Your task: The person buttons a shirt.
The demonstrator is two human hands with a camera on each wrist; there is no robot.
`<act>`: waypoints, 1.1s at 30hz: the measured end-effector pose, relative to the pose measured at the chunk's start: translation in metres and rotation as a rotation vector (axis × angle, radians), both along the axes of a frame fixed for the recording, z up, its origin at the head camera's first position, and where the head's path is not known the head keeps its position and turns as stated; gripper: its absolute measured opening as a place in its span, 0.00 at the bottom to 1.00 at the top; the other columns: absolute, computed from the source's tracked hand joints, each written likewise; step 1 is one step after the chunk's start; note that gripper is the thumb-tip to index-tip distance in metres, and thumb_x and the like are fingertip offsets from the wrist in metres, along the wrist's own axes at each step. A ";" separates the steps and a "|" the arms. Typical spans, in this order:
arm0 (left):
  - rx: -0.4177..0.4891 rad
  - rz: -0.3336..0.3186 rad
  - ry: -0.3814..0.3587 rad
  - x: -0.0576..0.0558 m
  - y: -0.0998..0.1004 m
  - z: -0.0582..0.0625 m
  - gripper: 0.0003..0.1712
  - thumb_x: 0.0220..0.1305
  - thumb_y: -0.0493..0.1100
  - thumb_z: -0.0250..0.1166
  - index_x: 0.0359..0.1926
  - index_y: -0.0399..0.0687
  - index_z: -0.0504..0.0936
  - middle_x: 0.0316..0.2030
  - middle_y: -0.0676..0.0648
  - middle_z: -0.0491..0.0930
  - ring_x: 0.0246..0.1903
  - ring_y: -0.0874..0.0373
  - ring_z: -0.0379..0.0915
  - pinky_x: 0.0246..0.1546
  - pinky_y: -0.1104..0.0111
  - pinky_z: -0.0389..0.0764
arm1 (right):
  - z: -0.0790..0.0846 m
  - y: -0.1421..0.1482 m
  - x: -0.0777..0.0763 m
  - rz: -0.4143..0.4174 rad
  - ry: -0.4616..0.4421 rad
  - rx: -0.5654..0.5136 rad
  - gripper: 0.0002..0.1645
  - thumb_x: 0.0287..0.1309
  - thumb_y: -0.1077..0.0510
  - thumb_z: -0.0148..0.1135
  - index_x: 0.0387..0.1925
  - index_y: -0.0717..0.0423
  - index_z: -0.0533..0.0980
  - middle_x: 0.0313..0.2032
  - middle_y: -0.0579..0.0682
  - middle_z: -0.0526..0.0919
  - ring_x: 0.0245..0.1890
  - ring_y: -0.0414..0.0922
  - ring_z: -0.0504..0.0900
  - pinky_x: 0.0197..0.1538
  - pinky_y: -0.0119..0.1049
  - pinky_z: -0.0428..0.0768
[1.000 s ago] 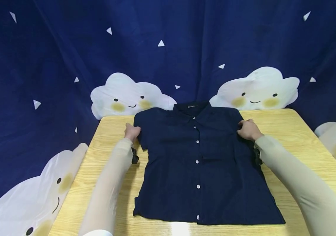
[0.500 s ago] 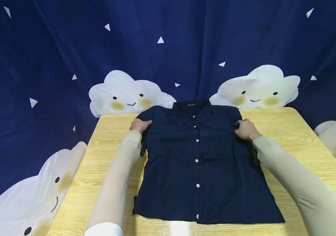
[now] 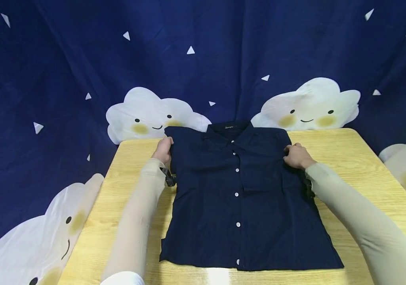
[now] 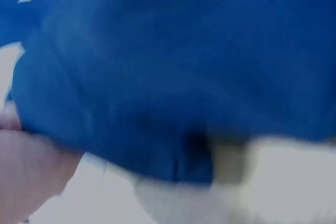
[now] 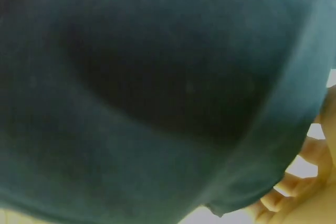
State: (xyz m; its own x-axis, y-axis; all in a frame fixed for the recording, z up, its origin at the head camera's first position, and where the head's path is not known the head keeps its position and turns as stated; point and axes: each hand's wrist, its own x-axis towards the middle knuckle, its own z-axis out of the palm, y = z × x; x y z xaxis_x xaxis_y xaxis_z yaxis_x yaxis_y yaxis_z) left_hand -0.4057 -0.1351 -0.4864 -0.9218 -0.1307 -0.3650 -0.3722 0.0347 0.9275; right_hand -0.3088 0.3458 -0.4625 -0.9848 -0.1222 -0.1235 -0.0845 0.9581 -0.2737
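Observation:
A dark navy button-up shirt (image 3: 206,206) lies front up on the wooden table (image 3: 99,237), with its collar at the far end and white buttons down the middle. At the shirt's left shoulder, my left hand (image 3: 163,150) grips the edge of the fabric. The left wrist view is blurred; the shirt (image 4: 173,66) fills most of it, with part of the hand (image 4: 31,171) at the lower left. My right hand (image 3: 298,155) pinches the opposite sleeve edge. Curled fingers (image 5: 310,153) show beside the draped cloth (image 5: 131,171) in the right wrist view.
A dark blue curtain (image 3: 217,31) with white triangles and smiling clouds (image 3: 306,105) hangs behind and beside the table. Bare wood shows on both sides of the shirt. A bright reflection lies at the near edge.
My left hand moved inward over the shirt's left side, then back outward and slightly up to the shoulder edge. The left sleeve no longer spreads outward. The right hand has barely moved.

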 end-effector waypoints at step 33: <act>-0.193 -0.213 -0.102 0.016 0.000 0.013 0.09 0.54 0.32 0.45 0.21 0.43 0.55 0.07 0.52 0.48 0.07 0.59 0.39 0.12 0.68 0.50 | 0.003 -0.012 0.002 0.026 -0.204 0.148 0.48 0.56 0.38 0.48 0.61 0.71 0.50 0.55 0.76 0.57 0.54 0.72 0.53 0.53 0.60 0.52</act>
